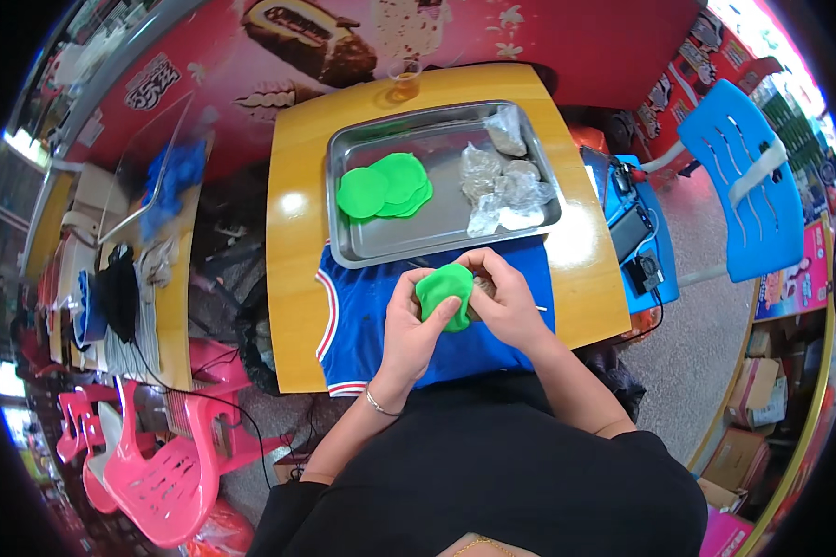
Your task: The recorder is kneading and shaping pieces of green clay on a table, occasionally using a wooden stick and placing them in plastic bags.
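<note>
My left hand [412,325] grips a soft green round piece [442,284], thumb pressed on its front. My right hand [507,308] holds it from the other side, fingers curled round a brownish lump [479,287] partly hidden behind the green. Both are over a blue cloth with red and white trim [348,320], which looks like a sports jersey. Beyond them a steel tray [437,249] holds overlapping flat green discs [365,195] on the left and clear plastic bags with greyish-beige lumps [502,181] on the right.
A wooden table [590,311] carries a cup of amber liquid [404,85] at the back. Blue chairs [738,186] at right hold electronic devices [633,227]. Pink chairs [163,483] and a cluttered side table [172,316] stand left, with cables. Cardboard boxes [752,390] lie lower right.
</note>
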### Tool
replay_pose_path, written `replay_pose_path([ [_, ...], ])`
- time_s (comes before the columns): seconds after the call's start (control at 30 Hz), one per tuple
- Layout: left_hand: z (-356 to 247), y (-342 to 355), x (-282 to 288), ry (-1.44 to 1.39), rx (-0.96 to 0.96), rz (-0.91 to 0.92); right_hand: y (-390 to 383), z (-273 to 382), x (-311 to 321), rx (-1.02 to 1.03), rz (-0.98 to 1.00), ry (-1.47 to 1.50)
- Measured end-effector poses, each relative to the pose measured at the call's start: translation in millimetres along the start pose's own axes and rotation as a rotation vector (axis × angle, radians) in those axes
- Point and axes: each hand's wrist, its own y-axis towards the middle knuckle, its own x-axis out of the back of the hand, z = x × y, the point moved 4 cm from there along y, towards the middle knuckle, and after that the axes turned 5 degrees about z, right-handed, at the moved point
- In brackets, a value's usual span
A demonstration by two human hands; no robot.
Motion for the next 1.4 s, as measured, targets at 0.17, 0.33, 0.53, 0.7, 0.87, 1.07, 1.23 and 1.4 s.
replay_pose_path([
  [0.17, 8.6, -2.5, 2.3, 0.035, 0.011, -0.018, 1.6, 3.3, -0.6, 0.070, 0.047, -0.217],
  [0.33, 7.1, -1.8, 6.2, 0.116, -0.018, -0.012, 0.9, 0.2, -2.9, -0.221, 0.098, -0.045],
  [0.53, 4.6, 2.7, 15.3, -0.040, -0.001, -0.065, -2.7, -13.7, -4.8, -0.181, 0.215, 0.314],
  [0.7, -0.1, 3.6, 14.9, 0.062, -0.056, -0.046, -4.7, -9.8, -1.8, -0.232, 0.162, 0.432],
  [0.87, -2.9, 3.9, 10.9, -0.094, 0.008, -0.015, -4.3, 7.4, -0.3, -0.081, 0.149, 0.542],
  [1.07, -4.1, 1.4, 17.5, -0.332, 0.406, 0.264, -3.8, 34.4, 7.4, 0.112, 0.284, 0.038],
  [1.23, 4.9, -0.5, 15.8, -0.219, 0.264, 0.192, -1.3, 37.3, 7.9, 0.133, 0.141, -0.308],
  [1.4, -22.2, -16.1, 6.3, 1.026, -0.515, -0.083, -7.2, 19.4, 10.1, 0.017, 0.123, -0.411],
])
